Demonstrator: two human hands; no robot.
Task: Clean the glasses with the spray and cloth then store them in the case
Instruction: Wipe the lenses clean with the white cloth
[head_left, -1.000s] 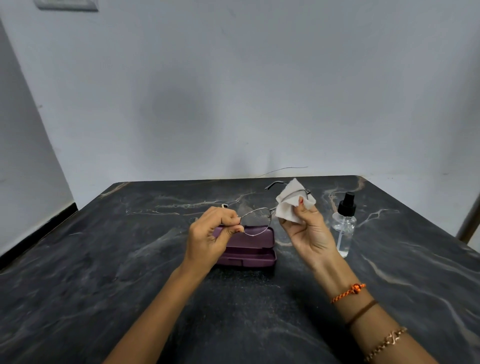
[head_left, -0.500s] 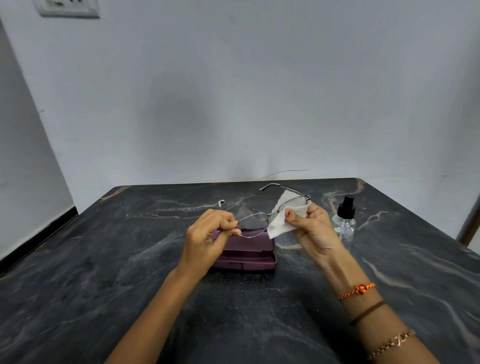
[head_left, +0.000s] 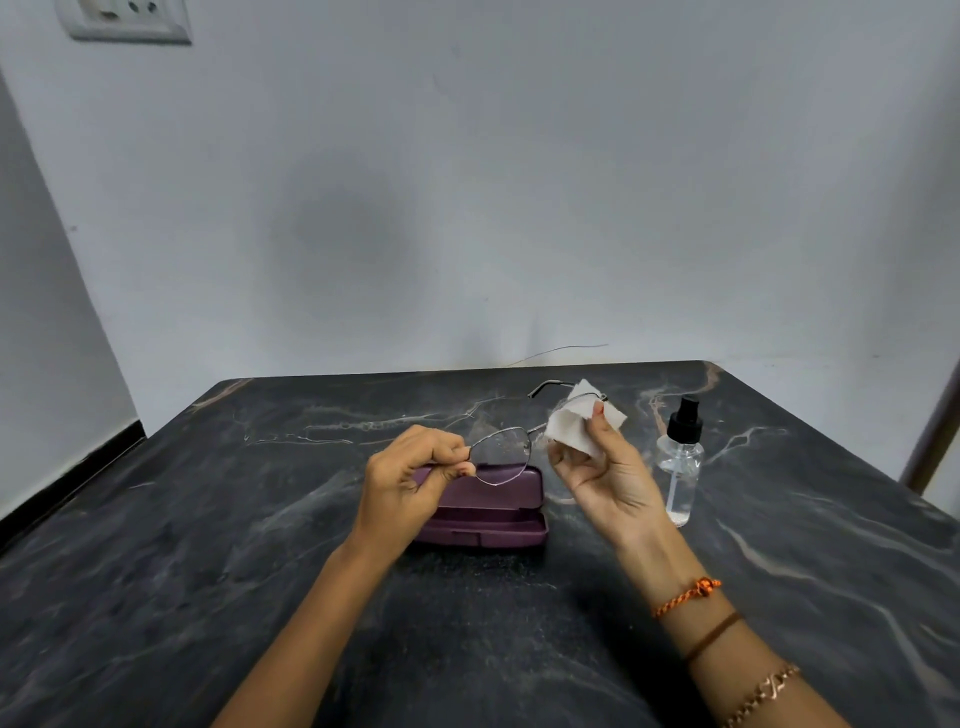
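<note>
The glasses (head_left: 501, 454) are hanging in the air between the two hands, above the case (head_left: 483, 512). The left hand (head_left: 402, 480) is pinching the frame at its left end, fingers curled tightly round the thin metal, so the near lens is showing clear just beside its thumb. The right hand (head_left: 605, 475) is holding the white cloth (head_left: 579, 423), thumb and fingers pressing it round the far lens; that lens is mostly hidden by the cloth, and one arm of the glasses is sticking out beyond it.

Under the left hand, the purple case is lying shut on the dark worktop (head_left: 208, 545). Just beyond the right hand, the spray bottle (head_left: 679, 460) is standing upright with its black cap on, near the wrist but apart from it.

Wiping seems to be under way, with storing not yet begun. The frame is thin wire held at one end only, so hard rubbing at the other end is likely to twist or bend it, or pull it out of the pinch and drop it onto the hard worktop. The left fingertips are sitting close to the near lens and could smear it. A wide sweep of the right hand could knock the bottle over. The case will need opening before the glasses can go in, which calls for a free hand.
</note>
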